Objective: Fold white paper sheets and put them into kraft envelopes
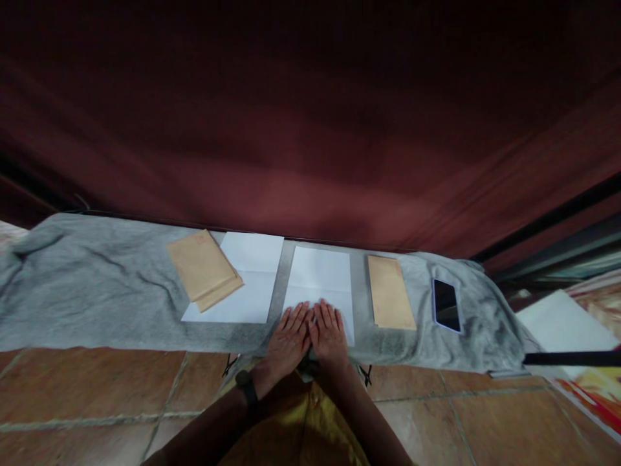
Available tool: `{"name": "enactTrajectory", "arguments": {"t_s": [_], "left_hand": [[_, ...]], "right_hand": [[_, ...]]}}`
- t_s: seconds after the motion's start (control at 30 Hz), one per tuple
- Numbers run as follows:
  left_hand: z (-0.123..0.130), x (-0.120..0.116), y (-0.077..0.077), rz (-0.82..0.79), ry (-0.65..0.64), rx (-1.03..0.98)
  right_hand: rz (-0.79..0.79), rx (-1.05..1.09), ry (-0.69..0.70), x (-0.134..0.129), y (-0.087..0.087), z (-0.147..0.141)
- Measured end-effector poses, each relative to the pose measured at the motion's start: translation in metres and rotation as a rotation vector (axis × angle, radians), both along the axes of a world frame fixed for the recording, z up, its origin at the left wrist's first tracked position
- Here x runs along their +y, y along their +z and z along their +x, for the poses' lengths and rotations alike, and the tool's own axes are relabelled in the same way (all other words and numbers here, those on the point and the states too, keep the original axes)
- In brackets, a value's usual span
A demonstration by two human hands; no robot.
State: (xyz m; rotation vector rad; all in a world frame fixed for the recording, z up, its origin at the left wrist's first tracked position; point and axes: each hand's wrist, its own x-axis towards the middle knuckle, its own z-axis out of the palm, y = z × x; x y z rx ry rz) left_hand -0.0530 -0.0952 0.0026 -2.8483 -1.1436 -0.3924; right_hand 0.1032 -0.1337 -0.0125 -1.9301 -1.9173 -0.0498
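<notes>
A white sheet of paper (320, 268) with a faint crease across it lies in front of me on the grey cloth. Both hands rest flat on its near part, side by side, thumbs close together. My left hand (290, 333), with a dark watch (247, 388) on the wrist, has its fingers stretched forward. My right hand (328, 330) lies the same way, palm down. Left of this sheet is another white sheet (257, 278), partly covered by brown envelopes (201, 262). To the right sits a stack of brown envelopes (391, 291).
A phone (446, 304) with a dark screen lies on the right of the grey cloth (97, 278). Behind the long narrow surface hangs a dark red curtain (310, 162). Brown floor tiles (97, 382) show in front. At far right are a white board (567, 323) and a black bar (572, 358).
</notes>
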Motion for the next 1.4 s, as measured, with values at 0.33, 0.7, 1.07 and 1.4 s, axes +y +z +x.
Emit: {"name": "enactTrajectory", "arguments": {"t_s": [0.33, 0.7, 1.07, 1.4], "left_hand": [[-0.034, 0.004, -0.004, -0.082, -0.045, -0.015], [-0.031, 0.0, -0.004, -0.024, -0.079, 0.205], [-0.036, 0.012, 0.053, -0.34, -0.039, 0.092], [-0.042, 0.025, 0.033, -0.646, 0.431, -0.997]], "right_hand": [[0.035, -0.069, -0.1, -0.03, -0.002, 0.047], [0.063, -0.068, -0.039, -0.041, -0.011, 0.061], [0.01, 0.017, 0.109, -0.044, 0.014, 0.037], [-0.038, 0.086, 0.055, -0.037, 0.067, 0.061]]}}
